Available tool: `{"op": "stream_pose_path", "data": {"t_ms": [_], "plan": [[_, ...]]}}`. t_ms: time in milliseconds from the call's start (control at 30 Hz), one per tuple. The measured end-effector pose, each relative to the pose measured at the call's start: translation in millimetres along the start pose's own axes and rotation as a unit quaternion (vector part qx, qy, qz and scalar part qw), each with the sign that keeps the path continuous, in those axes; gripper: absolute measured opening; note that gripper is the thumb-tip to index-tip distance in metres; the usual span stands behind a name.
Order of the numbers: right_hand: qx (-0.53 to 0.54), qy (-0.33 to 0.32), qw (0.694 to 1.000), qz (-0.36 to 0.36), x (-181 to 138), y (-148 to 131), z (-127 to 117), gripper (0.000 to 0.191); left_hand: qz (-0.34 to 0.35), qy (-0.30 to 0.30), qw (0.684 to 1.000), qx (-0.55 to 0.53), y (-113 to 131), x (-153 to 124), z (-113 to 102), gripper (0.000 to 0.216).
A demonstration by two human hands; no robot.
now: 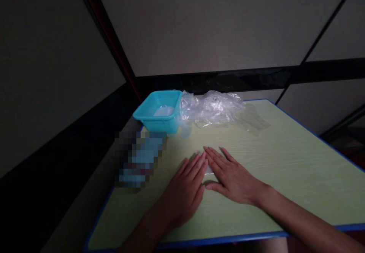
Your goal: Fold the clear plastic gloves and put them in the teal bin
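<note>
Both hands rest on the table, fingertips close together. Beneath them lies a small, flat, whitish plastic piece (209, 170), mostly covered, so its exact kind does not show. My left hand (184, 190) lies over its left side with the fingers stretched forward. From the right, my right hand (230, 176) presses flat on it, fingers extended and thumb pointing toward the left hand. Neither hand is wrapped around anything.
A turquoise plastic basin (159, 124) with something white inside stands at the back left. Crumpled clear plastic bags (216, 108) lie beside it along the back. A blurred-out bluish item (144, 158) is at the left edge of the blue-rimmed table (291, 184). Walls adjoin behind and left.
</note>
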State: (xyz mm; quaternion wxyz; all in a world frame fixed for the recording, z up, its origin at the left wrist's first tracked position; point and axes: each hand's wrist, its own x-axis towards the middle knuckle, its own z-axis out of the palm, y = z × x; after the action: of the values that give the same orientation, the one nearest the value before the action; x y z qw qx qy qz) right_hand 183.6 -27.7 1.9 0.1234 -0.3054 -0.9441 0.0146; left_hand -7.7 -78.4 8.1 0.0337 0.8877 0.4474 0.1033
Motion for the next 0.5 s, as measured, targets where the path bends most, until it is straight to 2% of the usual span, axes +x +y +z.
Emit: {"op": "stream_pose_path", "data": {"t_ms": [167, 500], "plan": [[0.0, -0.017, 1.0, 0.0, 0.2, 0.6, -0.1, 0.072, 0.02, -0.023, 0.999, -0.015, 1.7, 1.7, -4.9, 0.057], [0.0, -0.007, 1.0, -0.002, -0.3, 0.7, 0.0, 0.072, 0.001, -0.041, 0.998, -0.045, -1.4, 3.3, -6.2, 0.052]]}}
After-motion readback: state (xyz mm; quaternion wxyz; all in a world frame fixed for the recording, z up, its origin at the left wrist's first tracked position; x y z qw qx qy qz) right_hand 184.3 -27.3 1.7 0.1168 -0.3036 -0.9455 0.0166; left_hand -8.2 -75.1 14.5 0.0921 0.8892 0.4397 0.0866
